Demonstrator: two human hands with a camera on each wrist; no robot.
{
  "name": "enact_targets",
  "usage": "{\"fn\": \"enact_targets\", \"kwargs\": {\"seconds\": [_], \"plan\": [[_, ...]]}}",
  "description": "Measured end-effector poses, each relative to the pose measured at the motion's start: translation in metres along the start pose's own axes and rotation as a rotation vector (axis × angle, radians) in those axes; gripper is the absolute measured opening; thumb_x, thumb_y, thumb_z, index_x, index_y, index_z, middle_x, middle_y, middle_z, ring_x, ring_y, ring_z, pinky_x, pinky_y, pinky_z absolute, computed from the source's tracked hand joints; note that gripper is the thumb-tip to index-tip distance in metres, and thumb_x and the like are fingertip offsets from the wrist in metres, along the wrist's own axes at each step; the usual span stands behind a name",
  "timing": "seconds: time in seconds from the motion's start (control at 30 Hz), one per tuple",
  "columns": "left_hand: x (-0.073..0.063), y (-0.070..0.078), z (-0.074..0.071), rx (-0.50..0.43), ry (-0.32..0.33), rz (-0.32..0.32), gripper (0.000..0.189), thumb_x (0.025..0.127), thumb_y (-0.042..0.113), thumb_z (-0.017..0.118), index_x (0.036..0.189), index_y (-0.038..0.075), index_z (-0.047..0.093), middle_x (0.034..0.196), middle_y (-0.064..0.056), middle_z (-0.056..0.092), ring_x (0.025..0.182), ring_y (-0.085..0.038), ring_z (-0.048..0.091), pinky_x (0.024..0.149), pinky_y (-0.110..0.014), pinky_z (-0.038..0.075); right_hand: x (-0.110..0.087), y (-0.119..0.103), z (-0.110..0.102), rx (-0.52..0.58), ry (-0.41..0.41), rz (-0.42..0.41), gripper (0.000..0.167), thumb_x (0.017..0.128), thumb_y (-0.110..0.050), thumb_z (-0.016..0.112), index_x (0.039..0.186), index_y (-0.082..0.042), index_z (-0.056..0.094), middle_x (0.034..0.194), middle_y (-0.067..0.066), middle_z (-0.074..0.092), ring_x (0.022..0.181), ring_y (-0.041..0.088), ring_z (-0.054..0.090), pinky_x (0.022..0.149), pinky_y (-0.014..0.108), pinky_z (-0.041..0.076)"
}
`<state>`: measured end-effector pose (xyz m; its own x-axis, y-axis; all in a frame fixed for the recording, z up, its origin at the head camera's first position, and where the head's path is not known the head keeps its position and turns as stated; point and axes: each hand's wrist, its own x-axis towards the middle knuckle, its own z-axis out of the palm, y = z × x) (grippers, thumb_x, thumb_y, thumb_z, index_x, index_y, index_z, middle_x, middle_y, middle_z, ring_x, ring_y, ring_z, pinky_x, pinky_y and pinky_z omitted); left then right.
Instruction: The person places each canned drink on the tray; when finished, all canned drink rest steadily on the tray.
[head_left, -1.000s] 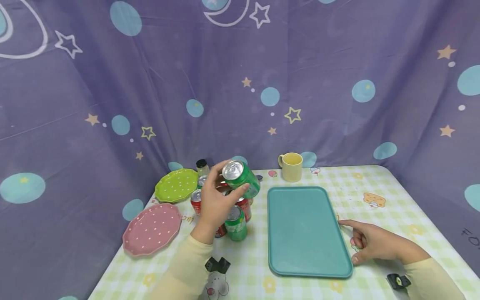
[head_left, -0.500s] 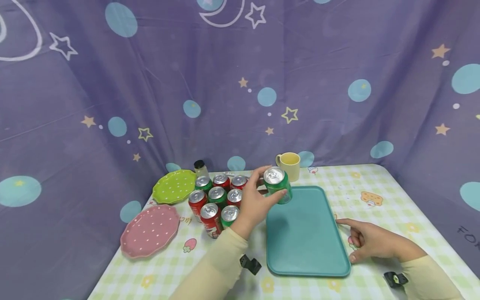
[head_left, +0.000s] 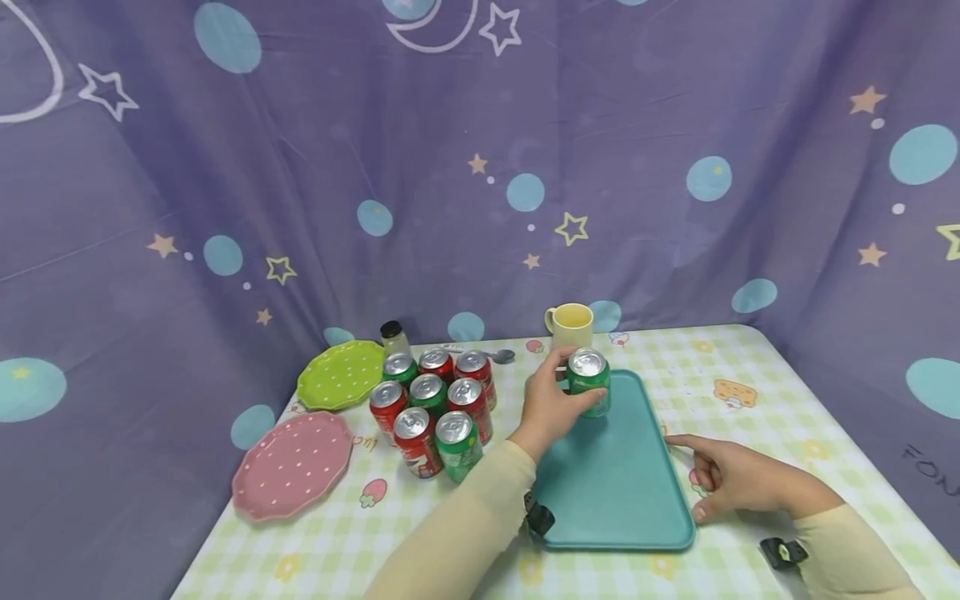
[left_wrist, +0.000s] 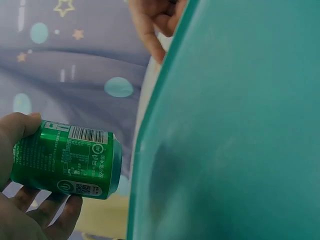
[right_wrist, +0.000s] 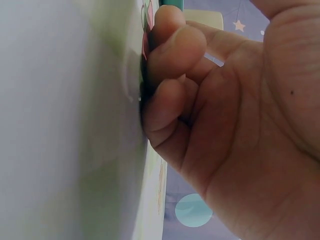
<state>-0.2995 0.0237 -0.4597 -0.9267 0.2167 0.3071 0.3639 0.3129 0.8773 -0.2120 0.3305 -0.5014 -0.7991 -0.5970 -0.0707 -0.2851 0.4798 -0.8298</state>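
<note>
My left hand (head_left: 549, 408) grips a green soda can (head_left: 588, 390) by its sides, thumb on one side and fingers on the other. The can is upright over the far part of a teal tray (head_left: 618, 483). In the left wrist view the can's bottom (left_wrist: 116, 170) is just apart from the tray surface. My right hand (head_left: 750, 479) rests on the table at the tray's right side. Its index finger is extended to the rim, the thumb is near the rim lower down, and the other fingers (right_wrist: 167, 107) are curled against the tablecloth.
Left of the tray stand several red cans (head_left: 418, 450) and green cans (head_left: 459, 454), close together. A yellow mug (head_left: 572, 327) is behind the tray, a spoon (head_left: 501, 356) behind the cans. Pink plate (head_left: 292, 467), green plate (head_left: 341, 375) and black-capped jar (head_left: 393, 337) are at left.
My left hand has carried the green can from above the group of cans rightward to over the tray, and lower. The right hand has stayed by the tray's edge.
</note>
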Motion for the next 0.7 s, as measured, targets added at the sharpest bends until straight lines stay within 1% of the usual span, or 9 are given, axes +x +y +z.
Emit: {"fn": "enact_targets", "kwargs": {"seconds": [0.17,0.37,0.6,0.7], "plan": [[0.007,-0.002,0.021,0.003,-0.017,-0.031,0.067,0.082,0.028,0.093,0.14,0.034,0.06,0.125,0.013,0.061,0.111,-0.015,0.062,0.091,-0.034,0.055,0.0,0.001,0.0,-0.009,0.005,0.017,0.107,0.077,-0.027,0.094,0.158,0.006,0.033,0.084,0.009,0.058,0.065,0.009,0.049,0.057,0.026,0.045],[0.016,-0.002,0.046,0.017,-0.014,-0.043,0.067,0.081,0.027,0.094,0.138,0.035,0.06,0.124,0.014,0.061,0.11,-0.011,0.061,0.093,-0.032,0.054,-0.001,0.001,-0.001,-0.002,0.002,0.028,0.107,0.077,-0.026,0.094,0.159,0.005,0.033,0.086,0.01,0.058,0.066,0.01,0.049,0.057,0.027,0.045],[0.021,-0.001,0.065,-0.004,-0.009,-0.098,0.068,0.083,0.022,0.092,0.141,0.033,0.059,0.127,0.013,0.06,0.115,-0.013,0.06,0.093,-0.033,0.055,-0.001,-0.002,-0.001,0.006,0.004,0.044,0.105,0.079,-0.024,0.094,0.16,0.004,0.033,0.086,0.011,0.059,0.065,0.012,0.05,0.056,0.028,0.044],[0.023,-0.002,0.071,0.002,-0.007,-0.103,0.069,0.084,0.021,0.091,0.144,0.03,0.057,0.129,0.011,0.06,0.116,-0.013,0.06,0.093,-0.033,0.055,-0.002,-0.004,-0.001,-0.004,0.006,0.043,0.105,0.079,-0.026,0.094,0.16,0.004,0.033,0.085,0.011,0.059,0.065,0.011,0.05,0.056,0.027,0.044]]}}
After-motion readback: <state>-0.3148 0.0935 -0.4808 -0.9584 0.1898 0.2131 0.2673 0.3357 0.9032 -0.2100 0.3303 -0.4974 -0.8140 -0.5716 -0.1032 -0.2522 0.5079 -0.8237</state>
